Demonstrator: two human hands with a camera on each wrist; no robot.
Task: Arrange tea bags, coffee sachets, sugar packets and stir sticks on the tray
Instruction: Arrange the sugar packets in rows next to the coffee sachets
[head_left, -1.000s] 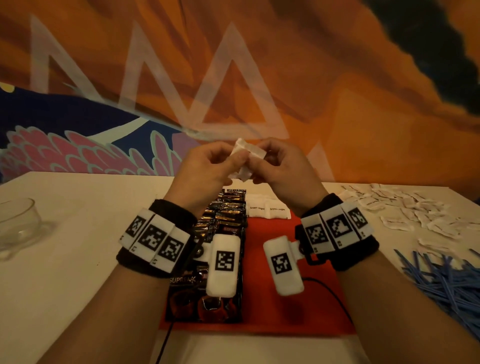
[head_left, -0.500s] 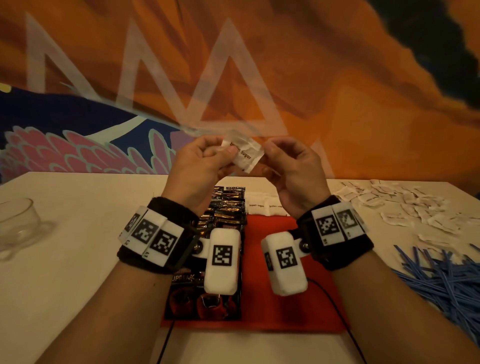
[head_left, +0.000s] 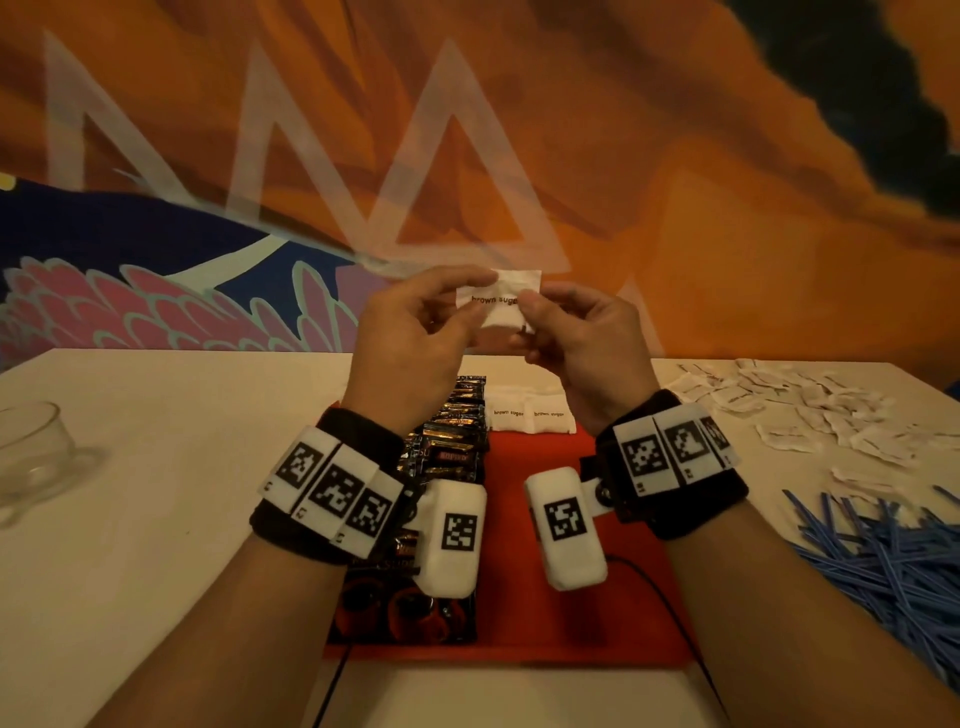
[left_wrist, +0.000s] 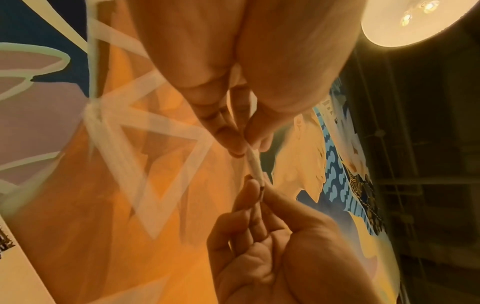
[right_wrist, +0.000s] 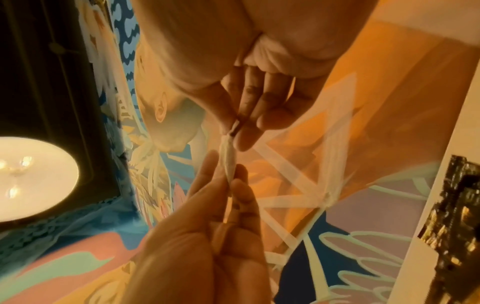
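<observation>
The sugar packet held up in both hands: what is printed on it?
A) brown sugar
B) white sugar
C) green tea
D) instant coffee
A. In the head view the sugar packet, pinched between the left hand and the right hand, reads "brown suga", with the right thumb covering the last letter; the two sugar packets on the tray carry the same brown sugar print.

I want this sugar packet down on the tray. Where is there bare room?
Bare red tray: right of the coffee sachets, nearer than the two laid sugar packets. Crowded: the tray's left column.
</observation>
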